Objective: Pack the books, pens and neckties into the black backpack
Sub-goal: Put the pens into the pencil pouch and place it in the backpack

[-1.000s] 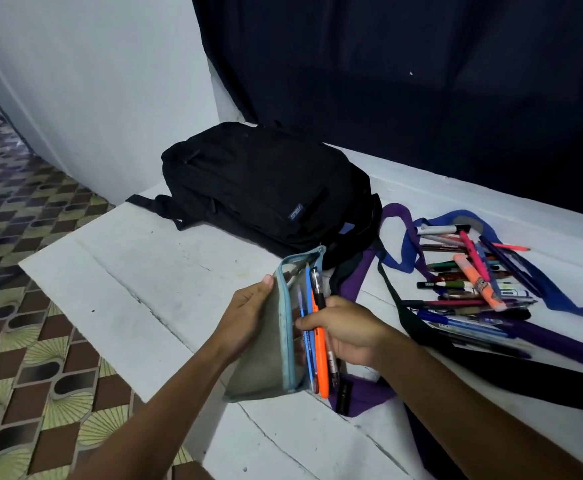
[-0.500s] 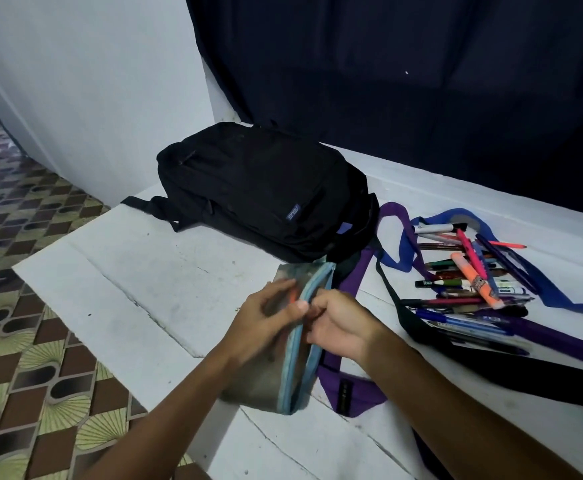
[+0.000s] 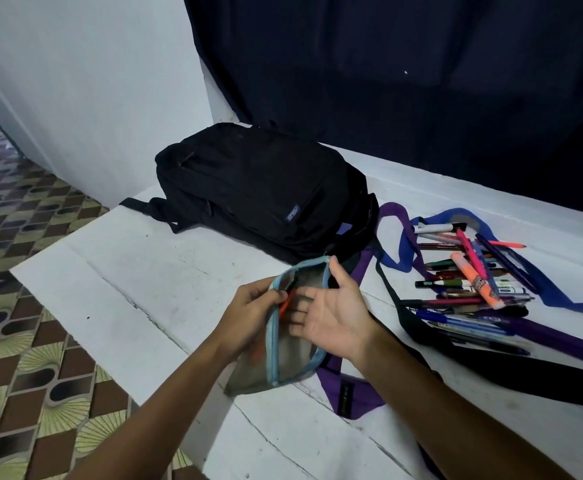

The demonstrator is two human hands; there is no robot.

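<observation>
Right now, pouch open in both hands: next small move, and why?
Probably reach the right hand to the loose pens for another bunch. The left hand pinches the pencil pouch by its blue rim, mouth open, an orange pen already inside. The right hand is open and holds no pen, and many pens lie unpacked on the neckties.
</observation>
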